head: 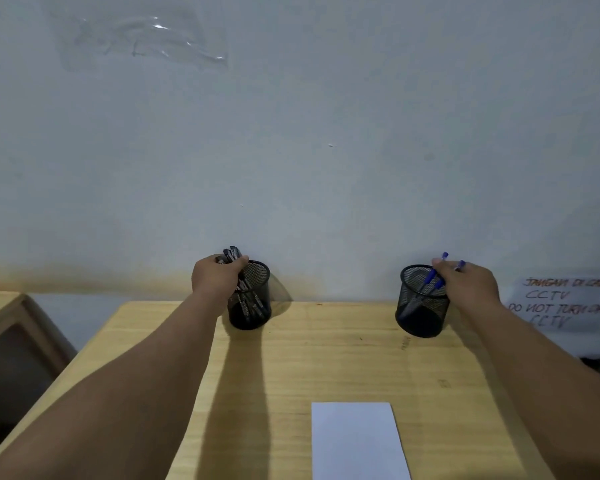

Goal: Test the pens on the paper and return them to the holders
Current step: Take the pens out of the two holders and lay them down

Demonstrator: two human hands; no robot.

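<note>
**Both hands at the holders, paper waiting near us**

We have each hand at its own holder along the far edge of the surface [326,358]. Our left hand [219,277] has its grip curled round a bunch of black pens [232,255] whose tops stick up past the knuckles; their barrels run steeply down into the left holder [253,299], tips toward its base. Our right hand [468,278] pinches blue pens [433,278] at the rim of the right holder [421,306]; two capped ends poke up beside the fingers, and the shafts slant down and to the left into the cup. We cannot tell exactly how many pens each grip has.

What the next move turns on, as we judge it: the pens' long axes stand close to upright and lean inside the cups, so any draw has to go up along that axis before swinging back. The paper [357,441] lies near us, between the two arms and somewhat nearer the right one, well apart from both holders.

Both holders are black wire mesh cylinders, see-through enough to show the pens inside, and likely light enough to tip if a pen snags the rim. The surface is pale wood with visible grain. The paper is a plain white rectangle, flat, with no marks that we can see.
</note>
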